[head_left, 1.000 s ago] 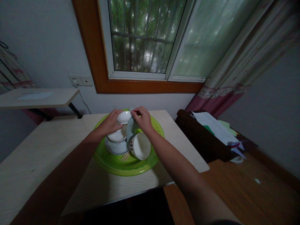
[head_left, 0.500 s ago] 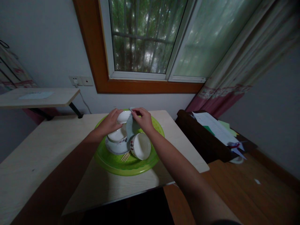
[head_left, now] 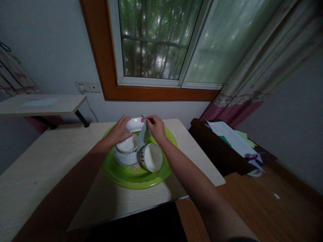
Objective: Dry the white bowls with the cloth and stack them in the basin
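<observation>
My left hand (head_left: 118, 130) is closed on a small white bowl (head_left: 135, 124) with a red flower mark, held tilted above a green basin (head_left: 151, 178). My right hand (head_left: 156, 127) pinches a grey cloth (head_left: 142, 137) against the bowl's right rim; the cloth hangs down from it. Below in the basin sit a white bowl (head_left: 127, 145) stacked on a plate (head_left: 123, 160), another white bowl (head_left: 151, 157) lying on its side, and chopsticks (head_left: 135, 168).
The basin stands on a light wooden table (head_left: 37, 168) under a window. A small side table (head_left: 42, 104) is at the left. A dark low cabinet (head_left: 222, 148) with papers (head_left: 229, 134) stands to the right on a wooden floor, by a curtain.
The held bowl has tilted, showing more of its outside and the flower mark. My right hand with the cloth has shifted slightly up along the rim.
</observation>
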The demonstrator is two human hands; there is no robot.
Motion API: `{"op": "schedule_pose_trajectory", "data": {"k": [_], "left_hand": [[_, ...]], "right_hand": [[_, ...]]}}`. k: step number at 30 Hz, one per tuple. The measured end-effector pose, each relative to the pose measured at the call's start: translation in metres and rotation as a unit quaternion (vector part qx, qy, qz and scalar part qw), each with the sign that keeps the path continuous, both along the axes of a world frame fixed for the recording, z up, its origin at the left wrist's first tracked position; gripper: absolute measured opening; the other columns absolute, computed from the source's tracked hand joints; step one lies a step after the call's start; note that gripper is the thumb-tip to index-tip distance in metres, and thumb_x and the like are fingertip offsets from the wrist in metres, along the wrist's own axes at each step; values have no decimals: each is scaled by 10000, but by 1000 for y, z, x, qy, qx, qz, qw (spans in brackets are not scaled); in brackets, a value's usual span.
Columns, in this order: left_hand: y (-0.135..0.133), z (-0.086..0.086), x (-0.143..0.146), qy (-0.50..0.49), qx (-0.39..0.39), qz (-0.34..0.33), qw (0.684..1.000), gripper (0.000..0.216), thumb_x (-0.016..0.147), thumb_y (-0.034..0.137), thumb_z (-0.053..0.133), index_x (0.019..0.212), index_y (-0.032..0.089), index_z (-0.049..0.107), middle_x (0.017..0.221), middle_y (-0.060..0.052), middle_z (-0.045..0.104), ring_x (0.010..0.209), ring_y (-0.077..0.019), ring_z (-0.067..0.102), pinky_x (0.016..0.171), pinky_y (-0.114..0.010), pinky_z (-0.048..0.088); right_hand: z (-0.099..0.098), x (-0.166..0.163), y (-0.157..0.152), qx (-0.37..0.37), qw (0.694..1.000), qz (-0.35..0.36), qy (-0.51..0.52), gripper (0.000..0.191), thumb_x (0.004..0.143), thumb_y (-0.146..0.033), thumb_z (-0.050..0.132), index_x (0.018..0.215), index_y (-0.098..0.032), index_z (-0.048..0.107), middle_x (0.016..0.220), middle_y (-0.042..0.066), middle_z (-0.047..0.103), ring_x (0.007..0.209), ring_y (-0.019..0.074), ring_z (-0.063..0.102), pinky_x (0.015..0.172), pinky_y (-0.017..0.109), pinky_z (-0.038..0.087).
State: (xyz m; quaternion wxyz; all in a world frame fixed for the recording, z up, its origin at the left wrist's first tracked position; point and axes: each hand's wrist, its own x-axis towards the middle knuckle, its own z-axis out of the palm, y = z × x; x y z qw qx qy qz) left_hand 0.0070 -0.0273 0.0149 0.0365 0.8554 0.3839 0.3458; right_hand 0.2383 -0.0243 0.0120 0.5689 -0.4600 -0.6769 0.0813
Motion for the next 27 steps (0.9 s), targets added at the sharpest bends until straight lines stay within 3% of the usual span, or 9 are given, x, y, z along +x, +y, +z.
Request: {"op": "schedule_pose_trajectory", "data": {"k": [10,18,22,27], "left_hand": [[1,-1,2,6,-16,-24,1000,630,742,186,667,1338,222,465,1228,-92,556,1188,-286,555,1052,-470,480],[-3,3,4,-84,-48,14,995,657,713,255,748,1302,232,459,1272,-85,556,1232,-276,557,1082,-470,469],[3,-5,1,-170,-78,34,982,747,698,325,804,1331,239,418,1346,-114,536,1282,-277,545,1065,-457,488],[19,-18,-3,-289,-128,6,949,832,674,385,833,1341,251,354,1393,-156,518,1262,-288,591,1028,-491,528]], "right_hand": [[6,-8,-13,38,993,96,-50,150,957,-300,611,996,-237,741,961,51,712,892,185,655,855,334,544],[1,-2,-3,4,999,35,16,156,947,-305,591,967,-213,715,940,58,674,886,189,648,830,330,561],[-4,-1,2,-14,998,57,39,255,986,-370,526,1107,-205,677,1138,107,653,1044,205,639,854,332,575],[-5,-4,-1,-20,992,125,-27,419,1037,-425,468,1439,-309,486,1448,82,569,1344,227,524,1110,451,473]]}}
